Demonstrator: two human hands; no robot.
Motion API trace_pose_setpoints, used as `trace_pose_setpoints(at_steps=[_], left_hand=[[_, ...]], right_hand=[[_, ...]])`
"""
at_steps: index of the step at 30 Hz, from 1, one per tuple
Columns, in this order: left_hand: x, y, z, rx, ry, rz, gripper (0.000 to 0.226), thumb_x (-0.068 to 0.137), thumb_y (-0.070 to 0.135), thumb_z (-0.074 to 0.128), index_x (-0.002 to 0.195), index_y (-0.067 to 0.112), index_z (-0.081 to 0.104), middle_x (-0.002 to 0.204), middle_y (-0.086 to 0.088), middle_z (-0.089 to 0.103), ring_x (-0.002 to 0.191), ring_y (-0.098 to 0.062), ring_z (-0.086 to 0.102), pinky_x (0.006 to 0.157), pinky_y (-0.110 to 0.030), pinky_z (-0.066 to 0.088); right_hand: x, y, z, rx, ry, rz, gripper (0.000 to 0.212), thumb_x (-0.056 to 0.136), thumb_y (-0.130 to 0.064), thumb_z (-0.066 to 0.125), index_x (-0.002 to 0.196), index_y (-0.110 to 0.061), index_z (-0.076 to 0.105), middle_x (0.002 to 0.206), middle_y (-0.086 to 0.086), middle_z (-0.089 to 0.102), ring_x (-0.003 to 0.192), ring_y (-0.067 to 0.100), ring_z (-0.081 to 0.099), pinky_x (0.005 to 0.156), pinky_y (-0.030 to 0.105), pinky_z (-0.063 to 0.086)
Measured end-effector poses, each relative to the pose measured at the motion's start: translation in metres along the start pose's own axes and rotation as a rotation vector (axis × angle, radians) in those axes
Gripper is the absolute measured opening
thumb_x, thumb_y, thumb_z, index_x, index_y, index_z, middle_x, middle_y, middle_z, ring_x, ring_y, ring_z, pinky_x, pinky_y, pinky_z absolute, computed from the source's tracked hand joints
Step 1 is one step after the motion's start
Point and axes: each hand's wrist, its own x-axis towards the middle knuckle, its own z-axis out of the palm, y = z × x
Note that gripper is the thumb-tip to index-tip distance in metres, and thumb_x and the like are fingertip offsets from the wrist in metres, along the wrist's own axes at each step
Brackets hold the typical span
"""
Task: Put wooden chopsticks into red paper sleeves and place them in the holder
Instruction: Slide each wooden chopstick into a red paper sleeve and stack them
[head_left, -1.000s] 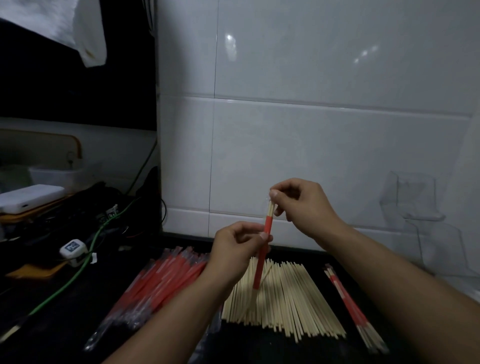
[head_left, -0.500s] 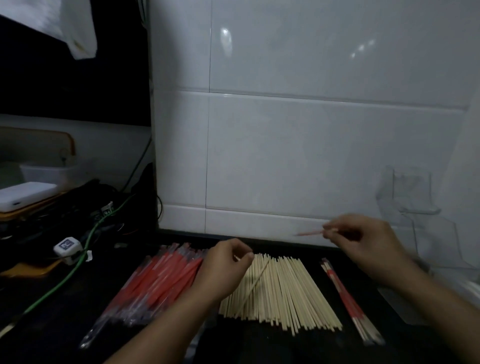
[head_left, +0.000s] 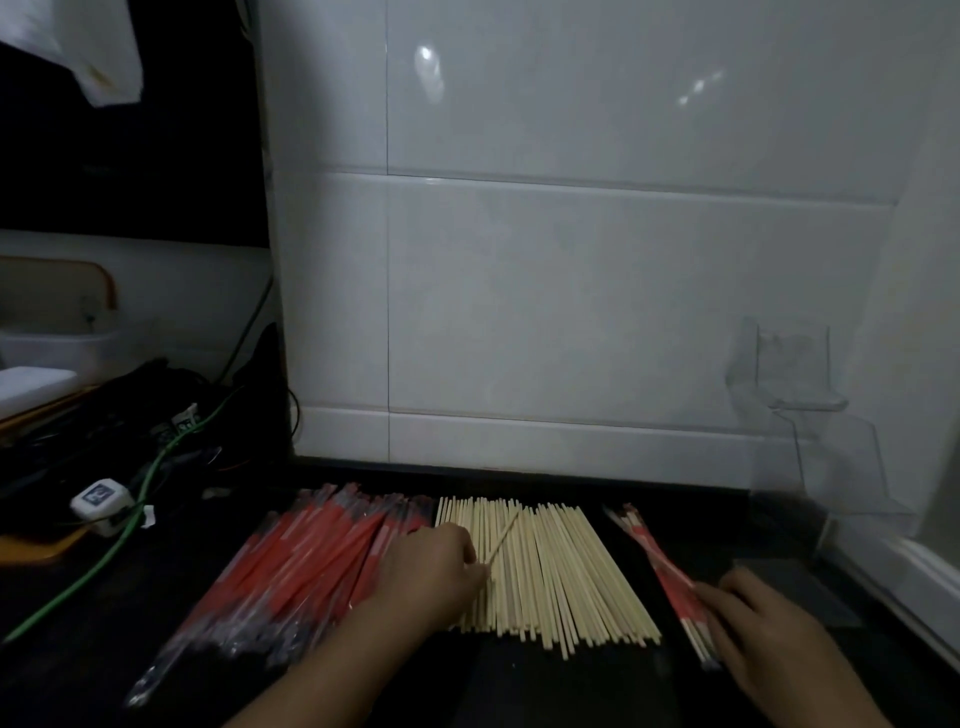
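Note:
A flat pile of bare wooden chopsticks (head_left: 556, 566) lies on the dark counter in the middle. Left of it is a plastic-wrapped bundle of red paper sleeves (head_left: 306, 561). My left hand (head_left: 431, 571) rests at the pile's left edge and pinches one loose chopstick (head_left: 503, 538) that slants across the others. A small row of sleeved chopsticks (head_left: 660, 566) lies to the right of the pile. My right hand (head_left: 763, 639) lies on the near end of that row, fingers spread flat. A clear acrylic holder (head_left: 800, 395) stands against the tiled wall at the right.
White tiled wall (head_left: 571, 260) rises right behind the counter. At the left are a tangle of cables with a green one (head_left: 130, 530), a white plug adapter (head_left: 101, 499) and a white box (head_left: 31, 384). A white ledge (head_left: 914, 571) borders the counter at the right.
My right hand carried the sleeved chopstick down to the right and laid it on the row of finished ones. My left hand dropped to the bare pile and took hold of one chopstick.

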Motion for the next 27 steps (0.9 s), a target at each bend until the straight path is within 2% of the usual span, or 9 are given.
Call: trace_pose_setpoints(at_steps=[2,4,6,10,15,19,21,24,27], left_hand=[[-0.001,-0.001,0.002,0.015,-0.007,0.004,0.027,0.092,0.045,0.058,0.106,0.025,0.068,0.103,0.003,0.071,0.097,-0.015,0.065,0.081,-0.028,0.050],[0.000,-0.001,0.005,0.019,-0.011,0.002,0.024,0.091,0.042,0.060,0.103,0.023,0.069,0.099,0.002,0.072,0.093,-0.015,0.066,0.080,-0.029,0.052],[0.000,0.000,0.006,0.032,-0.006,-0.003,0.023,0.090,0.041,0.061,0.101,0.022,0.069,0.097,0.002,0.073,0.093,-0.017,0.067,0.080,-0.030,0.052],[0.001,-0.002,0.006,0.033,-0.009,-0.007,0.019,0.090,0.038,0.061,0.098,0.023,0.069,0.096,0.002,0.072,0.092,-0.016,0.067,0.080,-0.031,0.054],[0.001,-0.008,0.007,0.031,0.016,-0.005,0.018,0.089,0.035,0.060,0.097,0.022,0.070,0.095,0.002,0.073,0.091,-0.016,0.068,0.078,-0.030,0.052],[0.002,-0.010,0.009,0.038,0.024,0.009,0.019,0.089,0.036,0.059,0.097,0.023,0.070,0.095,0.002,0.073,0.091,-0.016,0.068,0.079,-0.030,0.054],[0.003,-0.010,0.010,0.037,0.022,0.013,0.019,0.089,0.036,0.058,0.096,0.023,0.071,0.094,0.003,0.074,0.089,-0.015,0.068,0.079,-0.030,0.054],[0.004,-0.010,0.011,0.031,0.032,0.015,0.020,0.088,0.037,0.060,0.095,0.022,0.071,0.092,0.003,0.074,0.087,-0.014,0.068,0.078,-0.031,0.055],[0.004,-0.010,0.010,-0.021,0.042,-0.001,0.020,0.088,0.039,0.063,0.094,0.023,0.072,0.091,0.004,0.073,0.085,-0.013,0.068,0.077,-0.031,0.056]], right_hand=[[-0.006,-0.004,-0.001,-0.047,0.005,0.008,0.062,0.102,-0.043,0.029,0.085,-0.010,0.078,0.073,0.005,0.059,0.049,0.016,0.057,0.046,0.019,0.043],[-0.008,-0.007,-0.003,-0.078,-0.036,0.017,0.024,0.087,-0.033,0.065,0.085,-0.013,0.078,0.073,0.002,0.056,0.049,0.013,0.055,0.045,0.021,0.042],[-0.008,-0.006,0.002,-0.070,-0.094,0.059,0.024,0.064,-0.020,0.087,0.085,-0.016,0.078,0.074,0.000,0.054,0.049,0.011,0.055,0.043,0.022,0.041],[-0.002,-0.007,0.005,0.041,-0.006,0.115,0.022,0.077,-0.025,0.061,0.086,-0.014,0.078,0.076,-0.002,0.052,0.055,0.004,0.052,0.050,0.014,0.043],[0.042,-0.013,-0.027,0.457,0.290,0.579,0.010,0.084,-0.004,0.074,0.089,-0.012,0.073,0.078,-0.005,0.064,0.081,0.001,0.061,0.073,-0.001,0.039],[0.094,-0.009,-0.061,0.652,0.513,0.716,0.005,0.094,-0.012,0.062,0.095,-0.009,0.065,0.075,0.008,0.062,0.057,-0.005,0.060,0.057,0.003,0.045],[0.112,-0.002,-0.059,0.669,0.439,0.696,0.012,0.096,-0.012,0.058,0.085,-0.010,0.064,0.069,0.008,0.063,0.051,-0.001,0.060,0.050,0.008,0.047],[0.126,0.016,-0.025,0.544,0.126,0.693,0.024,0.094,-0.015,0.062,0.071,-0.015,0.067,0.066,0.009,0.067,0.063,0.021,0.066,0.061,0.033,0.052],[0.124,0.028,0.020,0.413,-0.156,0.741,0.032,0.092,-0.020,0.066,0.064,-0.004,0.068,0.062,0.013,0.066,0.064,0.026,0.063,0.059,0.028,0.040]])
